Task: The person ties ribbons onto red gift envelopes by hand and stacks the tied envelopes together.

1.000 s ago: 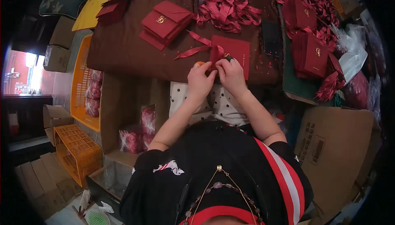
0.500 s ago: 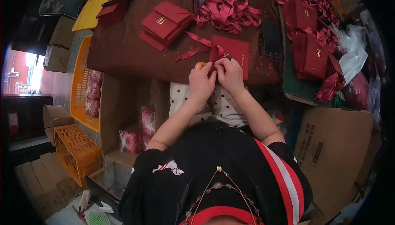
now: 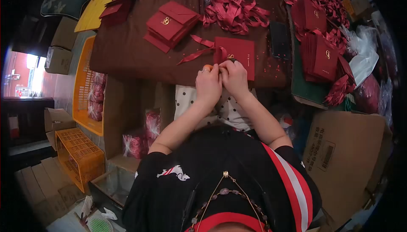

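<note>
A dark red gift bag [image 3: 243, 54] with a gold emblem lies flat at the brown table's near edge. A red ribbon [image 3: 195, 57] trails out to its left, and part of it runs down over the bag toward my fingers. My left hand [image 3: 207, 84] is closed in a pinch at the bag's near left corner, with an orange cover on one finger and a ring. Pressed close beside it, my right hand [image 3: 235, 79] is also pinched shut over the bag's lower edge. The ribbon seems to end between both sets of fingertips, which hide the exact grip.
Stacked red bags [image 3: 173, 24] and a heap of ribbons [image 3: 235, 9] lie farther back. A dark phone-like slab [image 3: 279, 40] rests to the right. More red bags [image 3: 320, 56] sit on a green surface. Orange crates [image 3: 80, 157] stand left, a cardboard box [image 3: 345, 160] right.
The bag and its ribbon have shifted slightly to the left. Both hands have drawn a little closer together, my right hand moving slightly left.
</note>
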A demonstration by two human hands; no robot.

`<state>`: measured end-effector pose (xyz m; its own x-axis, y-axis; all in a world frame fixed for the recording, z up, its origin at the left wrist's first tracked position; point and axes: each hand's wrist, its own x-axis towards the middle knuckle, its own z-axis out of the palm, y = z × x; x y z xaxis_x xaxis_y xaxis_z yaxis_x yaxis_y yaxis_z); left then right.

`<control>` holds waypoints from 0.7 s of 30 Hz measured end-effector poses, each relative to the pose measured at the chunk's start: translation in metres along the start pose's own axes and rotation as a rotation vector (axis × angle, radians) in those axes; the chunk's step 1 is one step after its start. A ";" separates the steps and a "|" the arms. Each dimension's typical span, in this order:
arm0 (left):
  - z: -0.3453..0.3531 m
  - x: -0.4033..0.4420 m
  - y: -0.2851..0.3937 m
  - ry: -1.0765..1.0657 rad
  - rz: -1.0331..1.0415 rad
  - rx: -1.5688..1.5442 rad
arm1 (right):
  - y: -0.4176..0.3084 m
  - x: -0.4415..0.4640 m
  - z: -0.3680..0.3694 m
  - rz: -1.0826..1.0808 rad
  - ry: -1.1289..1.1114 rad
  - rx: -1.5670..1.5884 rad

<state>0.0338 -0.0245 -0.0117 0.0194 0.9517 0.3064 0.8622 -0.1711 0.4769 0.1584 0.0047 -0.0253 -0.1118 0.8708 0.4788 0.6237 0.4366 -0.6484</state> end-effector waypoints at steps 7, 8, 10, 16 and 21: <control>0.005 0.002 -0.011 0.033 -0.039 -0.137 | 0.002 0.008 -0.013 0.040 -0.134 0.091; 0.005 0.002 -0.013 0.038 -0.038 -0.135 | 0.004 0.009 -0.015 0.015 -0.160 0.086; 0.002 0.001 -0.014 0.054 -0.050 -0.208 | 0.009 0.007 -0.011 -0.013 -0.159 0.084; -0.001 0.000 -0.014 0.038 -0.045 -0.216 | -0.007 0.008 -0.013 -0.014 -0.080 0.111; -0.001 -0.002 -0.013 0.022 -0.016 -0.162 | -0.008 0.007 -0.008 0.013 -0.025 0.145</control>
<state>0.0220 -0.0241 -0.0176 -0.0062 0.9491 0.3149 0.7695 -0.1966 0.6076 0.1590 0.0053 -0.0126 -0.1246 0.8810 0.4565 0.5074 0.4520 -0.7337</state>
